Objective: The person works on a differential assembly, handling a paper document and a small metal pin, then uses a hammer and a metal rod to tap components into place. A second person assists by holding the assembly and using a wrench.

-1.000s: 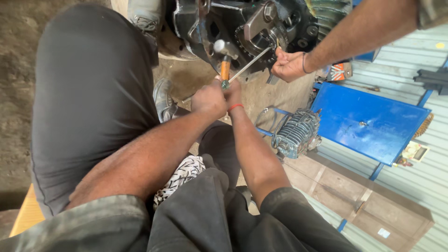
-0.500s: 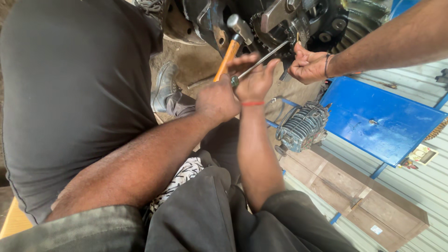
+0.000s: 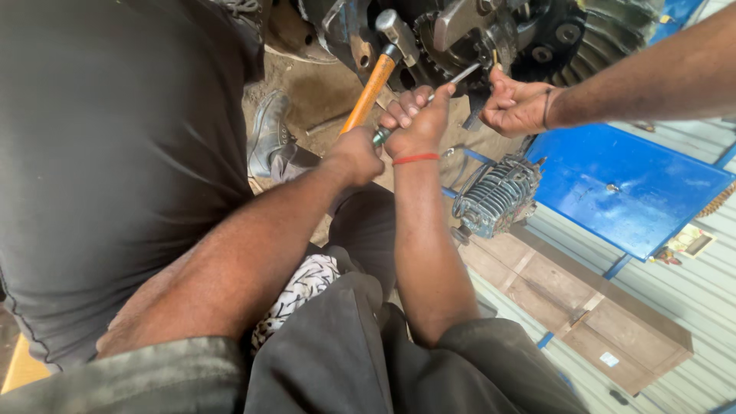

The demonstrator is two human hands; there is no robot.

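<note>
My left hand (image 3: 356,157) grips the orange handle of a hammer (image 3: 369,90). Its steel head (image 3: 397,31) is raised against the dark engine block (image 3: 460,27). My right hand (image 3: 418,123), with a red thread on the wrist, is closed on the green-handled end of a thin metal rod (image 3: 454,80). The rod slants up to the right, its tip at the engine's gear area. A co-worker's hand (image 3: 517,103) reaches in from the right and touches the engine beside the rod's tip.
A person in dark grey clothing (image 3: 115,153) fills the left side, with a shoe (image 3: 268,130) on the dirt floor. A finned metal cylinder part (image 3: 494,195), a blue metal panel (image 3: 629,184) and a flat brown box (image 3: 590,307) lie to the right.
Both my hands have moved up towards the engine. The hammer handle now slants more to the right, with more of it showing. The co-worker's hand stays at the rod's tip.
</note>
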